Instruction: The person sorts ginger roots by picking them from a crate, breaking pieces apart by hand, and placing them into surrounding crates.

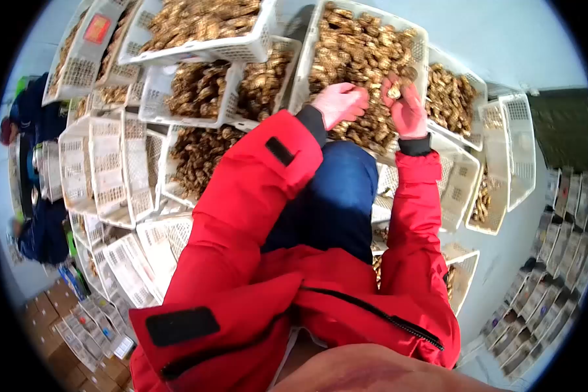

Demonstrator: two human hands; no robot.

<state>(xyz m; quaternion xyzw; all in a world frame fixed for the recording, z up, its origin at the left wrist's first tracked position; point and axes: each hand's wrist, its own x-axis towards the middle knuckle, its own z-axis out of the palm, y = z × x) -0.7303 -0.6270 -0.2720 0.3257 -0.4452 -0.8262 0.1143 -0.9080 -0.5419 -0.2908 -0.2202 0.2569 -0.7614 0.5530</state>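
Several white crates [108, 147] flank brown pieces [356, 55] near the right hand [406, 111]

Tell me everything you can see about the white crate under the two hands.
The white crate is an open-topped, oblong box, apparently plastic, with a raised rim and rounded corners. Brown, knobbly pieces that look like mushrooms fill it and hide its floor. It sits open side up in front of the person, among other crates; whether those touch it is unclear. The left hand and right hand are over the contents towards the end nearer the person.
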